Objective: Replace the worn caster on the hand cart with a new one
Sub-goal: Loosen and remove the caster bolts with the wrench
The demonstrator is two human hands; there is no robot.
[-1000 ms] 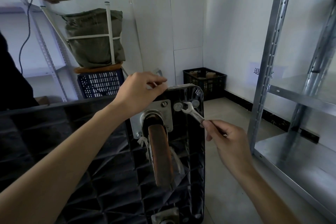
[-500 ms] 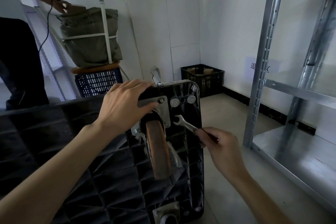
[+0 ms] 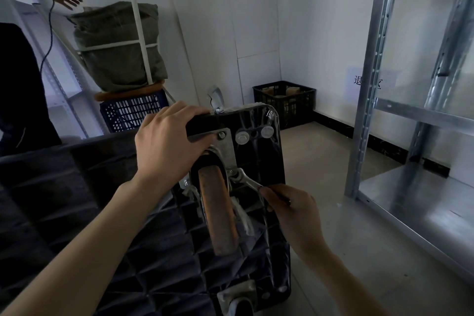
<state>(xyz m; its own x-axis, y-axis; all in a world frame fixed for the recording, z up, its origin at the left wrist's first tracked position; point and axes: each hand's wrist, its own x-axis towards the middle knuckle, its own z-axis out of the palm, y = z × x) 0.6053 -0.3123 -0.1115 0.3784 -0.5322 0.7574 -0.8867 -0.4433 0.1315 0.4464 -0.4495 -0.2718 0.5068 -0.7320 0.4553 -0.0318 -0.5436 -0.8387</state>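
The black ribbed hand cart [image 3: 102, 226] is tipped on its side, its underside facing the camera. Its far edge is gripped by the left hand [image 3: 166, 143], fingers curled over the rim. The worn caster [image 3: 218, 210], a scuffed brown wheel on a bolted metal plate, is seen mid-scene. To its right, a wrench [image 3: 246, 181] is pinched by the right hand [image 3: 292, 213] and set at the plate's near-right bolt.

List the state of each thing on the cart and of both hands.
hand cart: tipped up, underside showing
worn caster: bolted on
wrench: head at the plate's lower right bolt
left hand: gripping the cart's top edge
right hand: holding the wrench
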